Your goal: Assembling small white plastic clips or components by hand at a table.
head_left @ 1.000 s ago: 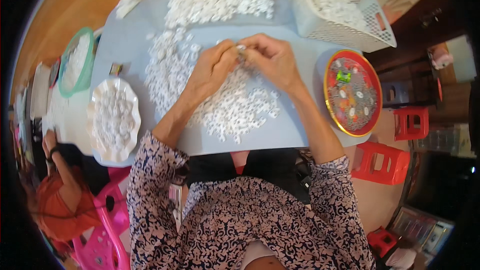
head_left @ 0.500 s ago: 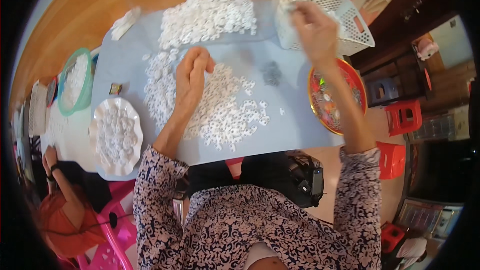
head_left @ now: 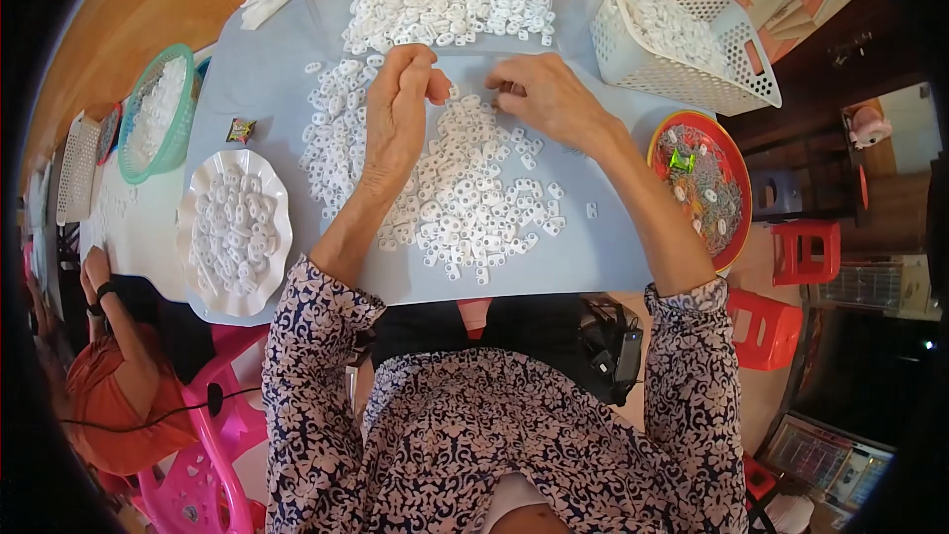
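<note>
Over the far part of a pale blue table, my left hand is closed, fingers curled and thumb pressed in; whatever it holds is hidden. My right hand faces it from the right, a little apart, fingertips drawn together; I cannot make out anything in them. Below and between the hands spreads a loose layer of small white plastic pieces with dark holes. A larger heap of white pieces lies beyond my hands. Under my right wrist a bit of a small grey pile shows.
Far right stands a white perforated basket holding white pieces; nearer is a red, gold-rimmed bowl of small metal parts. A scalloped white plate of pieces, a small wrapped packet and a green basket lie left, where another person sits.
My right hand has come away from the white basket, moving left toward my left hand. My left hand stays closed over the pieces. The whole view has shifted slightly.
</note>
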The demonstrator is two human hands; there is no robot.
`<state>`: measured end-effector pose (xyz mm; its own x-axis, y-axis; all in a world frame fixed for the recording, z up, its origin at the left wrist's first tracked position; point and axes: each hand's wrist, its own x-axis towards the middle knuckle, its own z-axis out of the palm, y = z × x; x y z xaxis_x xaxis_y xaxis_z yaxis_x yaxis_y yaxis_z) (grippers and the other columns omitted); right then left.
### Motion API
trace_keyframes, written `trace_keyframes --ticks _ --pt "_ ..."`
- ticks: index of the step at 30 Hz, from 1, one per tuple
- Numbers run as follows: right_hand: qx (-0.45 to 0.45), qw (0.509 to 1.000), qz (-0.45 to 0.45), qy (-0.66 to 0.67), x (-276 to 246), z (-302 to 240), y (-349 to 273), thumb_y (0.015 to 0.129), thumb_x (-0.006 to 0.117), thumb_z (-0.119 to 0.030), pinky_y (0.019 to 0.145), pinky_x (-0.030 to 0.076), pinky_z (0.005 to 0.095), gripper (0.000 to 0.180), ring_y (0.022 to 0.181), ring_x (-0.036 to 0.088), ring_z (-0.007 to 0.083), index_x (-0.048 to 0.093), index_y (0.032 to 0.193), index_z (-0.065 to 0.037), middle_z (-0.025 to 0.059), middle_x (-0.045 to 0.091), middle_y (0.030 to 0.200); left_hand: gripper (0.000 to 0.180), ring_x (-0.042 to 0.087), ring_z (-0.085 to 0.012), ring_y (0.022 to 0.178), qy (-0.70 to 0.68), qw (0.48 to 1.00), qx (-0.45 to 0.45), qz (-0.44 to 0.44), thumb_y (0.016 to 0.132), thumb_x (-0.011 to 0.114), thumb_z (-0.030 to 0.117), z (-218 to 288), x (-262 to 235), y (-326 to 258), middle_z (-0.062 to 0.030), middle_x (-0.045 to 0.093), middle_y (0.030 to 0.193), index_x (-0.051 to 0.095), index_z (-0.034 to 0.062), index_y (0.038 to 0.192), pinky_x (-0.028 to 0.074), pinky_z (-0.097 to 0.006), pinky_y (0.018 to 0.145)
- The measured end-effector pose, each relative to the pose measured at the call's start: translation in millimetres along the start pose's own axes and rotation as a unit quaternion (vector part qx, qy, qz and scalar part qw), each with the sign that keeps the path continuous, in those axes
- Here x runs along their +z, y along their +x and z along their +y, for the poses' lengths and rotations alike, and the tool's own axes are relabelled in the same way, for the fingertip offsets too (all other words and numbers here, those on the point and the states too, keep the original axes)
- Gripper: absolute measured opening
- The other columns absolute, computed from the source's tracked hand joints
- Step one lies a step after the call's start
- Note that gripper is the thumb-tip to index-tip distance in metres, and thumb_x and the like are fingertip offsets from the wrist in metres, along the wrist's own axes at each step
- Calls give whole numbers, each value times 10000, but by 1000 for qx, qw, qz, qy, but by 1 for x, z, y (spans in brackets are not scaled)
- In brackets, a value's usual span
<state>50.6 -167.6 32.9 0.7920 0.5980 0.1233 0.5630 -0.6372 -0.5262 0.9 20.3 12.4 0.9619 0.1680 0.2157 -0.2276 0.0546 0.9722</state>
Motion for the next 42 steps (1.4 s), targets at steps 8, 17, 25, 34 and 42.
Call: trace_keyframes --ticks 8,17,25,34,42 --pt "-30 999 -26 0 14 1 7 736 627 -23 665 488 375 125 723 620 314 627 856 10 157 650 802 227 475 -96 663 32 999 -2 -31 943 435 206 -2 3 -3 -41 538 685 540 5 954 413 -247 638" --pt "76 972 21 221 5 0 -9 803 578 -84 555 447 314 135 581 574 172 675 837 4 92 616 629 178 483 -83 649 96 991 2 -97 931 453 151 -5 3 -5 -21 541 689 549 3 912 412 -234 599" --pt "106 945 57 305 6 -22 -18 848 599 -122 498 399 243 148 532 506 65 681 830 -1 14 583 587 160 471 -78 638 86 980 -15 -176 910 465 115 1 6 -10 -21 539 679 559 -10 878 389 -231 570" --pt "96 942 82 311 8 -27 -16 848 601 -96 528 434 239 141 572 526 55 664 866 28 11 616 660 166 466 -69 639 47 984 -1 -172 904 465 107 -5 5 -8 -15 540 679 567 -17 859 381 -226 564" --pt "89 959 127 237 4 -33 -13 829 598 -113 506 431 246 161 538 534 77 669 788 25 39 602 592 161 520 -71 686 48 982 -38 -179 918 504 131 -4 4 -7 2 569 709 602 4 909 428 -229 663"
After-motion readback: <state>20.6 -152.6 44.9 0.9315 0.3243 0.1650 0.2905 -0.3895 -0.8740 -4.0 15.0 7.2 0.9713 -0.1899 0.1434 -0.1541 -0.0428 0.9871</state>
